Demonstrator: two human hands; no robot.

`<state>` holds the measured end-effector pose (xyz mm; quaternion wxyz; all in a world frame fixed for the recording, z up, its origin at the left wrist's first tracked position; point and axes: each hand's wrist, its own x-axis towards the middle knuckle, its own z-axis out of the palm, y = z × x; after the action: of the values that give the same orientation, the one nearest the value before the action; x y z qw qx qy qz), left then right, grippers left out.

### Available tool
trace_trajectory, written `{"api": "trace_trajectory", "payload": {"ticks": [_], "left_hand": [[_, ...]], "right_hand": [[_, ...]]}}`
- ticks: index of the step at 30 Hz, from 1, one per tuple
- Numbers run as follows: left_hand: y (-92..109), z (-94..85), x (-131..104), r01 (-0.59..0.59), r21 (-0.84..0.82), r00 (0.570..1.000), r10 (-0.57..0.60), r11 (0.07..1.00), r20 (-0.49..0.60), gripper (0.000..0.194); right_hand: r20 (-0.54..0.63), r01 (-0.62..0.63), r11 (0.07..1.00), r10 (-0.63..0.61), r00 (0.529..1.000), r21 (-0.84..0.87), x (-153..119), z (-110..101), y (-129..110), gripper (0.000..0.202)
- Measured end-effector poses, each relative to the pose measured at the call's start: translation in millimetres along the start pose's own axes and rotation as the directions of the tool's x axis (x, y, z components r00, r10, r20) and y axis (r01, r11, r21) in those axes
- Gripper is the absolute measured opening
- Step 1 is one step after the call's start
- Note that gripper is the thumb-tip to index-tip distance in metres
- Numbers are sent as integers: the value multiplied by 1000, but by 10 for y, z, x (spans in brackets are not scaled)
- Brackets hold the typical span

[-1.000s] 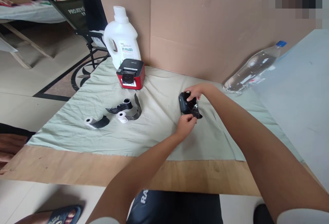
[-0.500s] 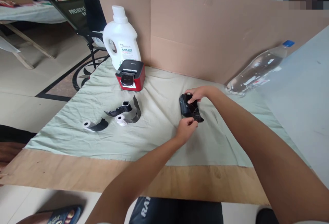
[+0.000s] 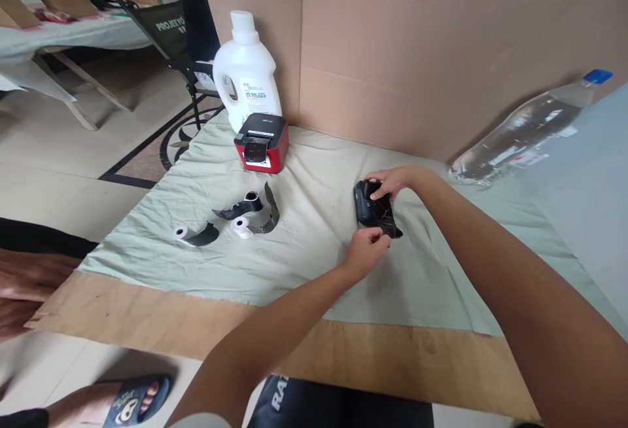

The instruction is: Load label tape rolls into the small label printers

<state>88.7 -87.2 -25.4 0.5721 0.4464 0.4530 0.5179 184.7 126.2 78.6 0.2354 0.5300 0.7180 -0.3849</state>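
A small black portable printer (image 3: pixel 364 204) lies on the cloth right of the middle. A creased black paper strip (image 3: pixel 385 217) runs from it towards me. My right hand (image 3: pixel 390 184) grips the printer's far side, the thumb lying on top and the other fingers partly hidden behind it. At the near end, my left hand (image 3: pixel 369 250) pinches the strip's edge between thumb and forefinger. To the left lie several small paper rolls with blackened, curling tails, among them a white roll (image 3: pixel 182 233). Behind them stands a red and black printer (image 3: pixel 272 143), black paper sticking out of its front.
A white detergent bottle (image 3: pixel 248 74) stands behind the red printer against a cardboard wall (image 3: pixel 373 55). At the right, a clear bottle (image 3: pixel 527 130) with a blue cap leans over. Another person's hand (image 3: pixel 29 284) is by the table's left edge; a slippered foot (image 3: pixel 140 402) shows below.
The whole view has shifted, so everything on the table appears farther right. Both hands keep the same hold on the printer and the paper strip.
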Motion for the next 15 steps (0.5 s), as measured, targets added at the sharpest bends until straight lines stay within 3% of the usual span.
{"api": "trace_trajectory", "payload": {"ticks": [4,15], "left_hand": [[0,6,9,-5,10,1000,5,1000,-10,27],[-3,-11,17,-27,-2,1000,27,1000,10,29]], "right_hand": [[-20,-31,997,32,999,69,38,13,39,126],[-158,11,1000,-15,987,-28,-142,52,6,102]]}}
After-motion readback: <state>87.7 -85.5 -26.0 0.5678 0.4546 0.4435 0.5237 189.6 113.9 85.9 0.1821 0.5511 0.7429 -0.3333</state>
